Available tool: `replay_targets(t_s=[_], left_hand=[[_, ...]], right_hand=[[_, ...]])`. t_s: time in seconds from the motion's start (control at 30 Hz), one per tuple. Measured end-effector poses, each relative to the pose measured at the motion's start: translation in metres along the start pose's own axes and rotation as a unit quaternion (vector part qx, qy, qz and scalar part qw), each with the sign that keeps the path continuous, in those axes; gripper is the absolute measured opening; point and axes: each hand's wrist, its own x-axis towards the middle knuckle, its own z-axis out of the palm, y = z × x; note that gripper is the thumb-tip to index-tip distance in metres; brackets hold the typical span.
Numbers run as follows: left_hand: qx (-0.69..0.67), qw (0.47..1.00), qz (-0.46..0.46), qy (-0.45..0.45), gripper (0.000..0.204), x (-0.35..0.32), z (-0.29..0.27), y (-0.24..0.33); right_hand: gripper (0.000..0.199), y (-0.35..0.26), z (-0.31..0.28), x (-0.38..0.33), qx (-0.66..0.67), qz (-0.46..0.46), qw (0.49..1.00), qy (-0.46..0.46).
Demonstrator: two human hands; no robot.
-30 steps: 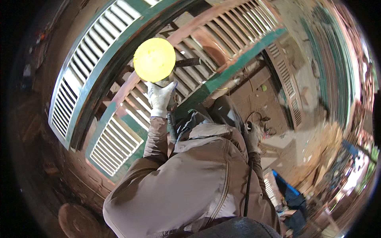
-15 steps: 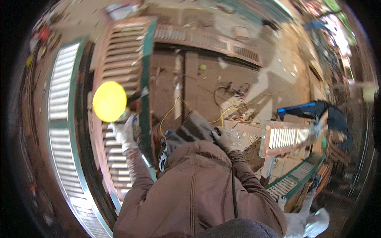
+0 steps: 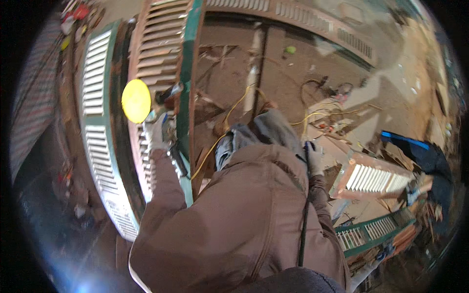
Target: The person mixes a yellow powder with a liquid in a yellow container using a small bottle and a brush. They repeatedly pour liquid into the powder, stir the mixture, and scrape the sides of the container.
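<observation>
My left hand point(image 3: 157, 133), in a pale glove, is closed around a dark angle grinder point(image 3: 170, 94) fitted with a round yellow disc point(image 3: 136, 101). The disc lies over the slats of a bare, pinkish-brown louvred shutter point(image 3: 159, 51) with a green edge. Whether it touches the slats I cannot tell. My right hand point(image 3: 316, 158), also gloved, is beside my right thigh with its fingers curled. Something dark shows at its fingertips, and a dark cord runs down from there along my jacket. What the fingers hold is not clear.
Left of the work stands a pale shutter point(image 3: 97, 73) with green edging. A yellow cable point(image 3: 234, 108) crosses the ground before me. Another shutter frame point(image 3: 312, 24) spans the far side. At right, a person point(image 3: 435, 166) is by a small louvred panel point(image 3: 373, 177), with a green shutter point(image 3: 373, 229) nearer.
The view has swung, so the shutters and ground sit farther right and higher. My right hand has moved right, off my lap. The yellow disc now looks narrower; the left hand keeps its grip.
</observation>
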Motion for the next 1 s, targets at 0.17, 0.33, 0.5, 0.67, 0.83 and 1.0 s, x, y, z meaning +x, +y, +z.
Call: replay_targets(t_s=[0.17,0.33,0.5,0.67,0.83,1.0], left_hand=[[-0.053,0.996,0.073,0.012,0.036,-0.006,-0.005,-0.025],[-0.018,0.991,0.025,0.133,0.075,0.026,0.05,0.002],[0.171,0.938,0.152,0.26,0.055,0.07,0.072,-0.01],[0.237,0.949,0.018,0.207,0.105,0.057,0.054,0.007],[0.272,0.936,0.001,0.224,0.108,0.067,0.133,0.047],[0.282,0.927,0.022,0.246,0.104,0.05,0.062,0.026]], right_hand=[[0.037,0.015,-0.054,0.044,-0.231,-0.01,0.968,-0.094],[0.027,0.05,-0.117,0.082,0.022,0.119,0.988,-0.095],[0.027,0.041,-0.125,0.093,0.066,0.115,0.988,-0.084],[0.034,0.039,-0.086,0.062,0.06,0.163,0.981,-0.09],[0.038,0.236,-0.092,0.083,0.304,0.025,0.952,-0.012],[0.038,0.172,-0.061,0.056,0.129,0.157,0.974,-0.101]])
